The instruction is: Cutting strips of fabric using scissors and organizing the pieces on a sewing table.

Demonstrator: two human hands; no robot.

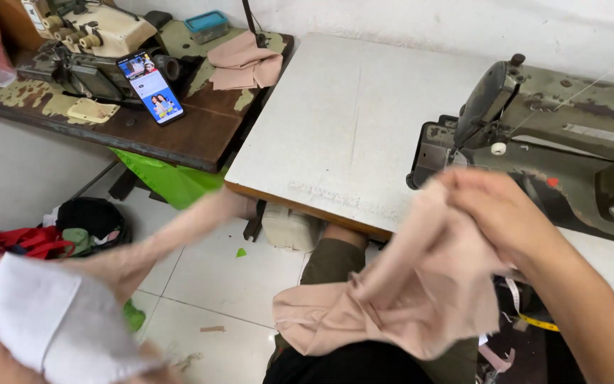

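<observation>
My right hand (pixel 506 213) is closed on a bunched piece of beige-pink fabric (pixel 392 299), held up in front of the grey sewing machine (pixel 534 135). The cloth hangs down onto my lap. My left hand (pixel 8 355) is at the lower left corner, blurred, gripping a white fabric piece (pixel 51 320) with a long beige strip (pixel 179 227) stretching from it toward the table edge.
A white sewing table (pixel 335 121) lies ahead. To the left stands a worn dark table (pixel 179 135) with an overlock machine (pixel 94 43), a lit phone (pixel 152 87), folded beige cloth (pixel 244 65) and a small blue-lidded box (pixel 207 25). Clothes pile (pixel 44 238) and green bag (pixel 168 181) on the tiled floor.
</observation>
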